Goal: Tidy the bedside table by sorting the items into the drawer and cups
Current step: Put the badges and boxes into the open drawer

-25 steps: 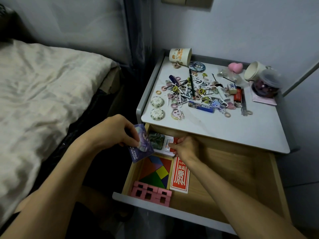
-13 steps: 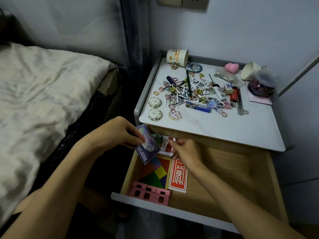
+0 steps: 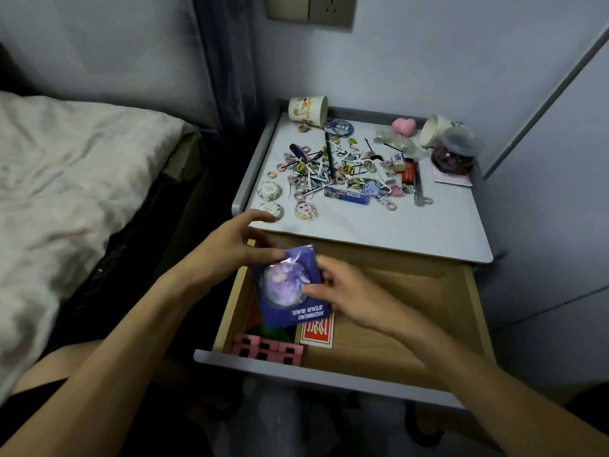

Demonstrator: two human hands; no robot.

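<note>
Over the open wooden drawer (image 3: 412, 328) I hold a purple foil packet (image 3: 288, 288) with both hands. My left hand (image 3: 230, 249) pinches its top left corner, and my right hand (image 3: 346, 295) pinches its right edge. In the drawer lie a red card pack (image 3: 318, 333), pink blocks (image 3: 267, 349) and a coloured puzzle, mostly hidden under the packet. The white tabletop (image 3: 379, 225) carries a heap of hair ties, clips, pins and badges (image 3: 339, 169). A printed paper cup (image 3: 308, 108) lies on its side at the back left, a cream cup (image 3: 435, 130) at the back right.
A bed with a pale cover (image 3: 72, 192) stands left of the table. A lidded jar of dark beads (image 3: 454, 153) and a pink heart (image 3: 403, 126) sit at the table's back right. The wall and a grey panel close in the right side.
My left hand has carried the purple packet right, over the drawer. My right hand has left the box at the drawer's back and taken the packet's right edge.
</note>
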